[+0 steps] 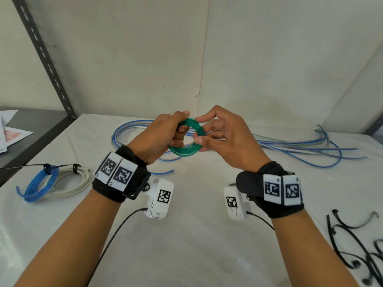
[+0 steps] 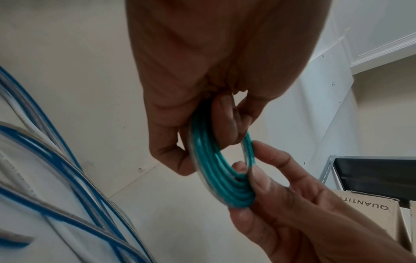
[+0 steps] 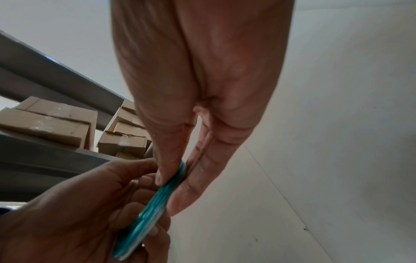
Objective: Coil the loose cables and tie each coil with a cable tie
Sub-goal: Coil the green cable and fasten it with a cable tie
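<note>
A small green cable coil [image 1: 187,139] is held up above the white table [image 1: 186,235] between both hands. My left hand [image 1: 165,133] grips its left side, fingers curled through the ring [image 2: 216,160]. My right hand [image 1: 219,133] pinches its right side between thumb and fingers; in the right wrist view the coil [image 3: 148,213] shows edge-on in that pinch. No tie is visible on the green coil. Loose blue and white cables [image 1: 300,150] lie tangled behind the hands. Black cable ties [image 1: 356,251] lie at the right front.
A blue coil [image 1: 39,185] and a white coil [image 1: 72,183], each tied with a black tie, lie at the table's left. A grey shelf [image 1: 31,129] with papers stands to the left. Walls close the back and right. Cardboard boxes [image 3: 56,122] sit on shelving.
</note>
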{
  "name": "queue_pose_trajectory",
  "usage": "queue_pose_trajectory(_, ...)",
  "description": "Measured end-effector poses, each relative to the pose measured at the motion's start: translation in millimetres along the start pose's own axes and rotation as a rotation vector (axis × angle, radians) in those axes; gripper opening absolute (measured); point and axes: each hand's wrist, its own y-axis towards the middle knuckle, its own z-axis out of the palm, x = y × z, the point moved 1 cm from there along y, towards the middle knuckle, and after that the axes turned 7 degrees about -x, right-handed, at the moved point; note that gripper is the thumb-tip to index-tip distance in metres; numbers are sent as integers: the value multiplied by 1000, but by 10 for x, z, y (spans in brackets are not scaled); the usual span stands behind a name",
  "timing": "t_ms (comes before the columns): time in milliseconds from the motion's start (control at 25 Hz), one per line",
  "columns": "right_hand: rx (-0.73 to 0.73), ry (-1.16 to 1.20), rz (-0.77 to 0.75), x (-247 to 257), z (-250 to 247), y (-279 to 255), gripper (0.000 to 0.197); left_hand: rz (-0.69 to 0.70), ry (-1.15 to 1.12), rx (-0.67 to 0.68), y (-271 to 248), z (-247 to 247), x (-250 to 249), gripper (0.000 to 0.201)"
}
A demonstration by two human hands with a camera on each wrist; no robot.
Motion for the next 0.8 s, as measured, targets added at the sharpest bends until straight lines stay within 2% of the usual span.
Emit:
queue_pose_trajectory(160, 42, 28, 88, -29, -16, -41, 28, -25, -78, -25, -42, 97, 98, 41)
queue_pose_trajectory(320, 76, -82, 191, -30, -219, -229, 25, -123, -162, -19, -135, 396, 292, 37)
queue_pose_trajectory(560, 115, -206, 309, 183, -719, -831, 24, -192, -207, 210, -573, 946, 404, 41)
queue_pose_trajectory(720, -28, -274, 413, 211, -1060, -1142, 24, -142, -249, 188, -695, 1144, 419, 37)
queue_pose_trajectory(800, -69, -507, 520, 87, -1265, -1249, 16, -141, -278, 164, -713, 1144, 515, 38)
